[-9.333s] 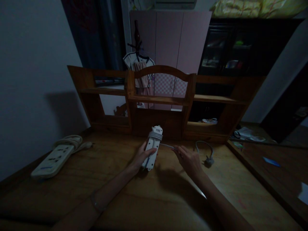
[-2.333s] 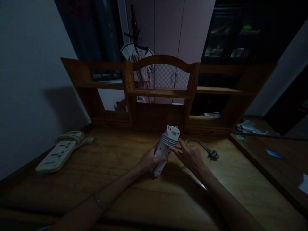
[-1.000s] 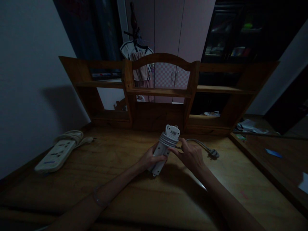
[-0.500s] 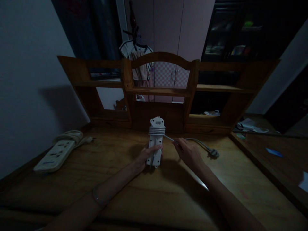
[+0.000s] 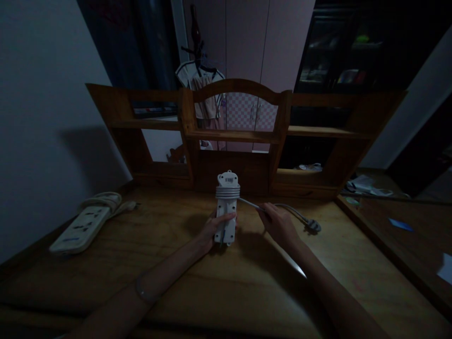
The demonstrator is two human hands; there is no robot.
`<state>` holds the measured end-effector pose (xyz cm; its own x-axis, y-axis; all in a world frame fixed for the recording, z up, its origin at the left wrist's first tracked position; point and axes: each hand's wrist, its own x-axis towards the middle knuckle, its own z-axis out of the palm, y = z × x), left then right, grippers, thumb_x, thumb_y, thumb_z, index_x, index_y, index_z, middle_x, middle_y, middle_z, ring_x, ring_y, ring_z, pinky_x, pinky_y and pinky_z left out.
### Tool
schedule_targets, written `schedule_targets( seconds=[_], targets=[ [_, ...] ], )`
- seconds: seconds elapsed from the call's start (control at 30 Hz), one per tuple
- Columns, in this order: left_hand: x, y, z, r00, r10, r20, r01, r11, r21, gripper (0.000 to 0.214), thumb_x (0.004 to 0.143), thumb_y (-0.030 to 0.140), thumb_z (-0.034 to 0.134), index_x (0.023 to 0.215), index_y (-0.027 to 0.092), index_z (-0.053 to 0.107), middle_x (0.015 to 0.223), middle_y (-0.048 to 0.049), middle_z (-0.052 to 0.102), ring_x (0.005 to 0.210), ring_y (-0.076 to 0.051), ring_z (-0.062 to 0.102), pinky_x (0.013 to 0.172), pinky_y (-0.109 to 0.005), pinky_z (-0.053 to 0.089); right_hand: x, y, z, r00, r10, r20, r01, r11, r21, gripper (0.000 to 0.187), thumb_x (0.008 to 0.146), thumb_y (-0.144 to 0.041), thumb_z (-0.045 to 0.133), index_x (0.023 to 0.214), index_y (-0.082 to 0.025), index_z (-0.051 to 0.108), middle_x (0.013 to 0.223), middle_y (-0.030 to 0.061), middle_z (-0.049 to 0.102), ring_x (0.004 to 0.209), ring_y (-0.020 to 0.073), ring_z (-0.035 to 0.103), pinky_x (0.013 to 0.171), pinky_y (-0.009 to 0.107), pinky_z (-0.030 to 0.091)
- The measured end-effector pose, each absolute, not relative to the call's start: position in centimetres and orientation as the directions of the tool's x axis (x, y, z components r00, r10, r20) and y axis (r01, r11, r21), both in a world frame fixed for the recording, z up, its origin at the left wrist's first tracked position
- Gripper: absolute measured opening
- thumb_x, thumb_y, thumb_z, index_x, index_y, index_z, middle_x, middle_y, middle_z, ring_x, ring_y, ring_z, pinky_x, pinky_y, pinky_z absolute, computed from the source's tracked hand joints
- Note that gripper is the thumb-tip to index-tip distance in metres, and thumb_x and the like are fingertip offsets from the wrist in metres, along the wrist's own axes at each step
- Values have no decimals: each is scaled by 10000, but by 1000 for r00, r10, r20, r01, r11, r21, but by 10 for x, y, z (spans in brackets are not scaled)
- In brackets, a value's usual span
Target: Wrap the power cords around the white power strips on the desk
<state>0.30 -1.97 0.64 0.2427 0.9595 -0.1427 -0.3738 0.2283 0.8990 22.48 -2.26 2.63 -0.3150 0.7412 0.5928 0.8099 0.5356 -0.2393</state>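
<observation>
A white power strip (image 5: 228, 207) is held up over the desk with its screwed underside and label facing me. My left hand (image 5: 212, 229) is closed round its lower part, the thumb lying across the back. Several turns of the grey power cord (image 5: 228, 192) wrap the upper part of the strip. From the coil the cord runs right to my right hand (image 5: 277, 221), whose fingers pinch it. Beyond that hand the cord's free end curves to a grey plug (image 5: 313, 226) on the desk.
Another white power strip (image 5: 83, 226) lies at the left with its cord bundled on its far end. A wooden shelf unit (image 5: 233, 136) stands along the back of the desk (image 5: 169, 301). A blue card (image 5: 400, 224) and papers lie on a surface to the right.
The power strip has shifted slightly left in view. My right hand has moved a little right, and the cord between it and the coil shows a longer stretch.
</observation>
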Motion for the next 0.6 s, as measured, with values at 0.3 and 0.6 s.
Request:
schedule_targets(
  seconds=[0.3,0.6],
  targets=[
    [3,-22,9,221,964,-145,-362,220,906,419,659,314,782,989,112,622,808,-84,686,658,-180,660,565,-273,524,222,-24,27,-336,734,590,802,551,-229,265,963,-253,372,878,-180,612,777,47,597,659,137,557,599,234,344],
    [2,-20,6,234,961,-146,-392,231,891,398,673,302,770,992,116,621,802,-80,685,649,-174,660,577,-272,531,222,-27,29,-342,749,568,808,543,-229,272,972,-274,376,847,-177,597,774,43,598,651,133,553,607,234,348]
  ],
)
